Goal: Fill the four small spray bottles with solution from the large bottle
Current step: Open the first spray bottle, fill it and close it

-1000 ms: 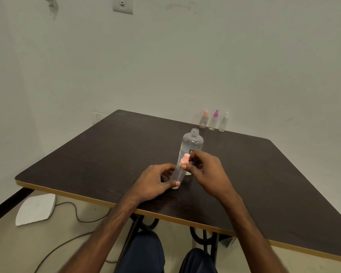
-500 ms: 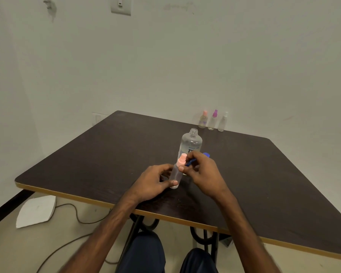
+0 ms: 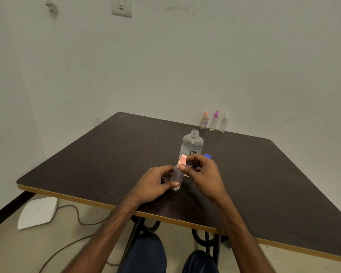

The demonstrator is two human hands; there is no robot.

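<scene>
Small spray bottle (image 3: 176, 175) is being held upright on the table (image 3: 106, 154), just in front of the uncapped large bottle (image 3: 192, 144). The left hand (image 3: 154, 184) is gripping its clear body while the right hand (image 3: 203, 174) is pinching its pink spray top (image 3: 182, 160) (loosening or tightening, I cannot tell). Three other small bottles (image 3: 215, 122) are standing capped at the far edge, fill levels unreadable.

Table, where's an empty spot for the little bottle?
Bare: the table's left side, from its edge to the left hand, and the right side beyond the right hand. Crowded: around the large bottle and blue cap, and by the three small bottles at the back.
</scene>
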